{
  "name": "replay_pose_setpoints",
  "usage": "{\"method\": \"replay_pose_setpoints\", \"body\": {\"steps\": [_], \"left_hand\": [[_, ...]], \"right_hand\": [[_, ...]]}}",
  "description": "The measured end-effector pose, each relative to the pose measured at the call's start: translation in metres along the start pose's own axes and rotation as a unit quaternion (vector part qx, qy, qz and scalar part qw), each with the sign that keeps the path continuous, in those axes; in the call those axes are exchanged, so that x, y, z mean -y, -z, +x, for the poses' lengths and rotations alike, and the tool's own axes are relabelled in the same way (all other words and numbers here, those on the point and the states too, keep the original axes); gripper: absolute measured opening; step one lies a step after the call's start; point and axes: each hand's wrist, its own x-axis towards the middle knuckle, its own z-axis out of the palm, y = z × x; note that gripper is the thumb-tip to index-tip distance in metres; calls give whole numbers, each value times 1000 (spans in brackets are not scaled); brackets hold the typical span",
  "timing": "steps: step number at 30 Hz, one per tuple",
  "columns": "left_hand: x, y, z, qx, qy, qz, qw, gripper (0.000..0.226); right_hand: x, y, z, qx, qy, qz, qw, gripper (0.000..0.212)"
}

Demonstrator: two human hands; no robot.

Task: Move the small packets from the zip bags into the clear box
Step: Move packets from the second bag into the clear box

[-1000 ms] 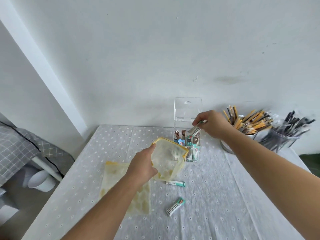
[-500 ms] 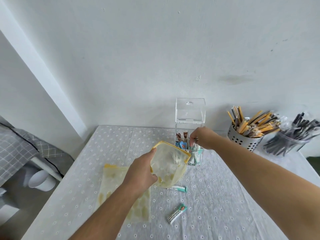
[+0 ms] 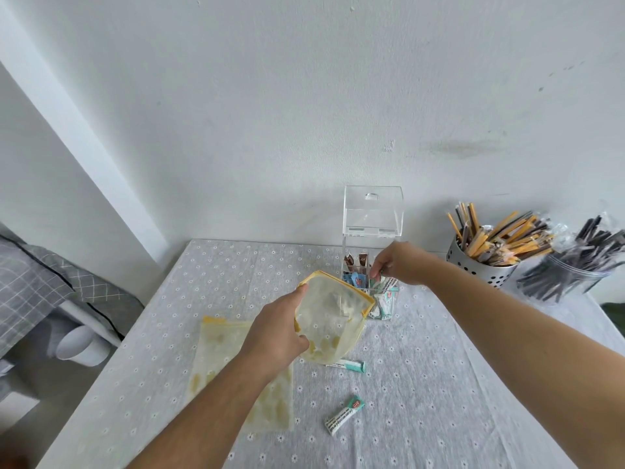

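At the far edge of the table (image 3: pixel 456 367), close to the wall, the clear box (image 3: pixel 355 245) stands with its hinged lid (image 3: pixel 373 211) tipped upright. Much of its lower body is hidden: the held zip bag (image 3: pixel 333 319) covers the front left corner, and the right hand (image 3: pixel 399 265) covers the top of the front right section. That hand's fingers point down into the box among the teal-and-white packets (image 3: pixel 385 301). The fingertips are bunched together, but whether they pinch a packet or only touch the packets cannot be told. How the box is divided inside is hard to make out through the clear walls. Brown packets (image 3: pixel 355 260) stand toward the back, blue ones (image 3: pixel 355 280) in front of them, and the teal-and-white ones at the right front. The left hand (image 3: pixel 275 333) grips the held zip bag, thumb and fingers curled round its left side, holding it off the table with its yellow-edged mouth gaping toward the box. The bag is translucent and printed with pale yellow shapes, and something pale shows dimly inside, too blurred to name. Beneath the bag's bottom edge a teal-ended packet (image 3: pixel 345 364) lies partly covered. A second loose packet (image 3: pixel 344 414) lies in full view nearer the person, apart from the first. A flat zip bag (image 3: pixel 230 346) lies on the cloth, its right part crossed by the left forearm. At the right stand a perforated metal cup (image 3: pixel 473 262) of yellow and brown sticks and a clear jar (image 3: pixel 571 275) of dark sticks, which run to the frame's edge.
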Motion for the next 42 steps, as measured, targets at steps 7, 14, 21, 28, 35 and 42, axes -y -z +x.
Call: {"method": "replay_pose_setpoints", "body": {"steps": [7,14,21,28,35,42], "left_hand": [[0,0,-2,-3,-5,-1,1000,82],[0,-1,-3,-3,-2,-6,1000,82],[-1,-3,0,0,-5,15,1000,83],[-3,-4,0,-4,-9,11,1000,82],[-2,-4,-2,-4,-8,-2,1000,82],[-2,-1,-1,-1,-6,1,1000,81]], "right_hand": [[1,-4,3,-23,15,-23,999,24],[2,-19,8,-44,9,-55,997,20],[-6,-8,5,-43,33,-274,960,23],[-9,-18,10,-49,21,-375,926,21],[-3,-10,8,-33,6,-158,987,18],[5,8,10,-40,15,-206,978,21]]}}
